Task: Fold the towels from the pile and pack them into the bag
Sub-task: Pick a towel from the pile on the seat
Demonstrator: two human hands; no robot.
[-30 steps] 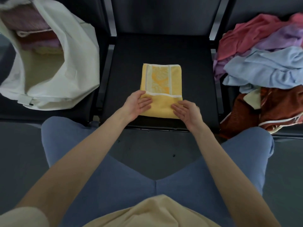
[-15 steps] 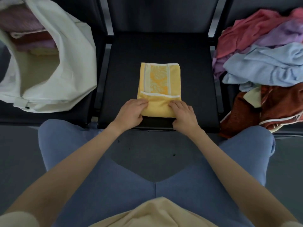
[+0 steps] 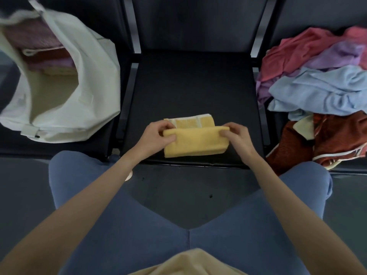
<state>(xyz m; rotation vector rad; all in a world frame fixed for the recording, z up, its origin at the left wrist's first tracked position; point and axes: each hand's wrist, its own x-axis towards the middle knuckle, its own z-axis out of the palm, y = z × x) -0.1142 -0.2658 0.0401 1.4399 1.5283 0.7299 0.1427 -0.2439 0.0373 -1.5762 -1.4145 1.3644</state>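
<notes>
The head view looks down past a pale yellow shirt hem point(image 3: 190, 262) and blue trousers point(image 3: 158, 225) to a dark grey floor point(image 3: 188, 187), beyond which runs a row of black padded seats; the middle black seat point(image 3: 194, 86) lies straight ahead. On its near edge rests the yellow terry towel with a white-banded patterned border point(image 3: 195, 142), partly folded, its plain near half doubled over so that only a strip of the border shows behind the fold. The left hand point(image 3: 156, 136) grips the towel's left end, thumb on top and fingers curled round the folded edge. The right hand point(image 3: 238, 137) pinches the right end in the same way, fingers bent over the fold; both forearms reach forward from the lower corners. On the seat to the left slumps the white fabric bag point(image 3: 95, 92), mouth open, with folded pink and dark red towels point(image 3: 39, 48) stacked inside at its far end. On the seat to the right sits the loose pile of unfolded towels point(image 3: 321, 92), rust-brown nearest, light blue above it, lilac and pink farthest.
</notes>
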